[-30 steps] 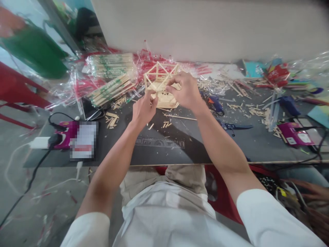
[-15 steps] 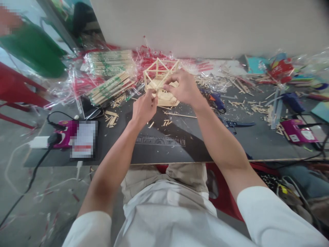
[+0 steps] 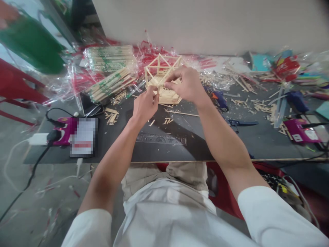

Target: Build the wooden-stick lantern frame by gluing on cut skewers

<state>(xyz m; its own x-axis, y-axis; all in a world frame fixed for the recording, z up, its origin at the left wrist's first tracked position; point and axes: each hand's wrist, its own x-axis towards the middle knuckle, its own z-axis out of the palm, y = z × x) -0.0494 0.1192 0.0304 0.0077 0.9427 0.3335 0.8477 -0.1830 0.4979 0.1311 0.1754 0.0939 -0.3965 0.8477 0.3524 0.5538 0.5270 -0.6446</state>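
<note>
A many-sided frame of pale wooden sticks (image 3: 169, 100) stands toward the back of the dark table, with triangular bracing above a layered stick base. My left hand (image 3: 144, 105) is closed at its near left side, thumb and fingers pinching a near upright of the frame. From the right, my right hand (image 3: 189, 84) reaches over the frame, its thumb and index finger closed around a diagonal stick near the front joint. The exact contact at the fingertips is partly hidden. Below the hands lie a loose long stick (image 3: 183, 113) and a clear ruler (image 3: 161, 139).
Bagged stick bundles (image 3: 110, 60) lie at the back left. A phone (image 3: 84, 138) rests beside a purple power adapter (image 3: 65, 130) with cables. On the right are a blue glue gun (image 3: 219, 99), dark-handled cutters (image 3: 243, 123), stick scraps and another purple adapter (image 3: 301, 131).
The camera view has shifted slightly, so the table items sit a little higher. Both hands stay at the frame, with the right fingers only slightly moved.
</note>
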